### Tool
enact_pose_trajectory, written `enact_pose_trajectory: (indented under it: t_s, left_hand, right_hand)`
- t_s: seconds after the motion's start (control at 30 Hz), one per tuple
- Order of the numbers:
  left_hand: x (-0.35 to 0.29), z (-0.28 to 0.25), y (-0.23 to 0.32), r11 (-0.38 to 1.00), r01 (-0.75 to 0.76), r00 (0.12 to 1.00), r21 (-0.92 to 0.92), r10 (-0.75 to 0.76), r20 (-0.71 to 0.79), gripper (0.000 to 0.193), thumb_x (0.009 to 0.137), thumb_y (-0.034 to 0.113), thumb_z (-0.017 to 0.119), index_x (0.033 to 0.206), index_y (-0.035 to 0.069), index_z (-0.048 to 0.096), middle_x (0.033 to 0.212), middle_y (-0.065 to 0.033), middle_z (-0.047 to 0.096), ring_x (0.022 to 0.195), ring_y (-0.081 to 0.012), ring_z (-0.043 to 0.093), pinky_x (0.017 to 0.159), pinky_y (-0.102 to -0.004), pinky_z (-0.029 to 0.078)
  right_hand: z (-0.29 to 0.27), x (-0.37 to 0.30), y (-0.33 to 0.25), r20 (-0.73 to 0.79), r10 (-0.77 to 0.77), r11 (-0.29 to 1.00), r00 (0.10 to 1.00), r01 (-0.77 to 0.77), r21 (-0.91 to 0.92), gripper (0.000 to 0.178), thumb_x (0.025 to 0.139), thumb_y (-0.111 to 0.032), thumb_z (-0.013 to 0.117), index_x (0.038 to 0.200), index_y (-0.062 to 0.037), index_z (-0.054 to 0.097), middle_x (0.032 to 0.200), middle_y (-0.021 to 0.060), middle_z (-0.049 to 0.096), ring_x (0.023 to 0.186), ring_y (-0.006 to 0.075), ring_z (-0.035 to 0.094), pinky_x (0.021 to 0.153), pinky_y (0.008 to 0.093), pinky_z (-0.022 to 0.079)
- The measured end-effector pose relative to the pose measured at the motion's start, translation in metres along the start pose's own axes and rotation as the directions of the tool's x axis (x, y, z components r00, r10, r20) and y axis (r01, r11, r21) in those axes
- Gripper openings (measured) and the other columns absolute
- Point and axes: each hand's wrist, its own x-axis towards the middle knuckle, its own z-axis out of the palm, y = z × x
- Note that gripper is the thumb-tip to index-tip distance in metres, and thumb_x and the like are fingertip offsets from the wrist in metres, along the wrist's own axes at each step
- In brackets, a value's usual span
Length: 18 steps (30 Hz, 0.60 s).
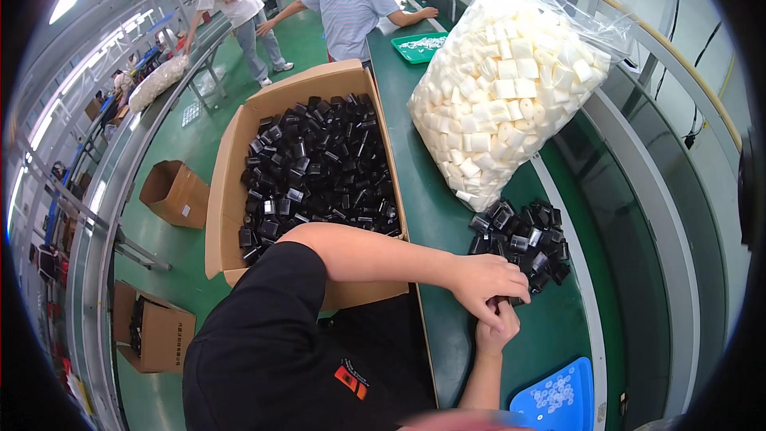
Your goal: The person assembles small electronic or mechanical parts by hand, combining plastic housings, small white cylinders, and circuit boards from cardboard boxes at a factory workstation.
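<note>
Lower right, my left hand [488, 281] and right hand [499, 329] curl together, what they grip unclear; black pieces [527, 239] lie close, probably for easy reach.

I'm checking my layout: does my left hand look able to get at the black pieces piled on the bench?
Likely yes: your left hand is close by the black pieces; the bag stands behind them, leaving this side open.

Bag [511, 88] on the bench [435, 239], behind heaped parts [527, 239]; carton [226, 195] to their left; tray [581, 403] (same bench) in front.
</note>
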Motion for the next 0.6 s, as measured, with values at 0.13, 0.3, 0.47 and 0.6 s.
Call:
enact_pose_trajectory:
  t_s: [0.13, 0.3, 0.47, 0.6]
  left_hand:
    - [0.0, -0.019, -0.007, 0.997, 0.073, 0.995, -0.005, -0.073, -0.073, 0.045, 0.09, 0.035, 0.061, 0.123, 0.005, 0.056, 0.127, -0.0155, 0.054, 0.116, -0.0329, 0.054, 0.096, -0.0429, 0.043]
    - [0.004, -0.026, -0.022, 0.954, 0.197, 0.939, -0.224, -0.249, -0.237, 0.043, 0.093, 0.024, 0.059, 0.129, 0.001, 0.05, 0.137, -0.0196, 0.045, 0.127, -0.0347, 0.046, 0.106, -0.0418, 0.038]
    - [0.018, -0.075, -0.02, 0.972, 0.225, 0.886, 0.06, -0.179, -0.427, 0.062, 0.082, 0.023, 0.07, 0.135, 0.004, 0.044, 0.144, -0.0229, 0.038, 0.136, -0.0388, 0.037, 0.113, -0.045, 0.03]
    - [0.057, -0.159, -0.05, 0.687, 0.382, 0.831, 0.618, 0.037, -0.555, 0.082, 0.071, 0.038, 0.074, 0.143, 0.018, 0.042, 0.157, -0.0197, 0.022, 0.145, -0.0437, 0.016, 0.114, -0.0604, 0.015]
  right_hand:
    - [-0.001, 0.006, -0.007, 0.0, -0.005, 1.0, 1.0, 0.005, -0.016, 0.008, 0.085, 0.003, 0.064, 0.092, 0.0057, 0.066, 0.078, 0.0186, 0.067, 0.064, 0.0346, 0.065, 0.059, 0.0382, 0.051]
    - [0.004, 0.012, -0.009, -0.039, 0.008, 1.0, 0.999, -0.009, -0.008, 0.006, 0.082, 0.005, 0.065, 0.088, 0.0035, 0.067, 0.063, 0.0161, 0.057, 0.05, 0.0327, 0.054, 0.047, 0.0408, 0.04]
    - [0.001, 0.007, -0.007, -0.007, 0.029, 1.0, 1.0, -0.029, -0.009, 0.006, 0.082, 0.006, 0.066, 0.087, 0.003, 0.065, 0.066, 0.0156, 0.059, 0.053, 0.0279, 0.058, 0.051, 0.0344, 0.045]
    - [0.005, 0.012, -0.008, -0.07, 0.026, 1.0, 0.997, -0.024, 0.019, 0.006, 0.078, 0.005, 0.067, 0.083, 0.0028, 0.065, 0.059, 0.0139, 0.054, 0.046, 0.0282, 0.051, 0.046, 0.0361, 0.04]
